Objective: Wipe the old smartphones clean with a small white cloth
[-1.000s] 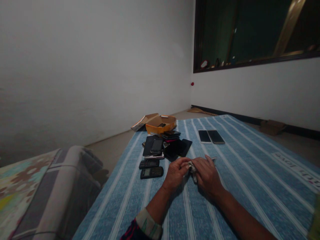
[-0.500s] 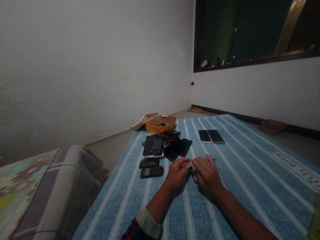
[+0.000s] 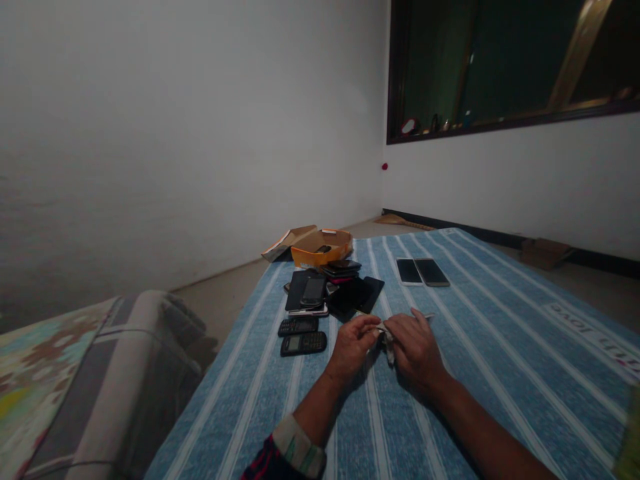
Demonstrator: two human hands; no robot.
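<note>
My left hand (image 3: 354, 347) and my right hand (image 3: 416, 350) are close together over the blue striped cover, fingers curled. A crumpled pale cloth (image 3: 389, 350) hangs from between them, pinched under my right fingers. Both hands also seem to hold a thin, flat, phone-like thing (image 3: 430, 315); its pale end sticks out past my right fingers, and the rest is hidden. Left of my hands lie two black keypad phones (image 3: 304, 343). Just beyond is a pile of dark phones, with a slider-like handset (image 3: 313, 291) on top and a black flat phone (image 3: 373, 293) at its right side.
An open orange box (image 3: 320, 257) with a dark item inside stands behind the pile, its lid (image 3: 287, 243) leaning beside it. Two smartphones, one white-edged (image 3: 409, 272) and one gold-edged (image 3: 433, 273), lie side by side farther right. A blanket-covered seat (image 3: 125, 373) is at left.
Both hands stay in nearly the same place, with only slight shifts of the fingers and the pale cloth. The phones and the box have not moved.
</note>
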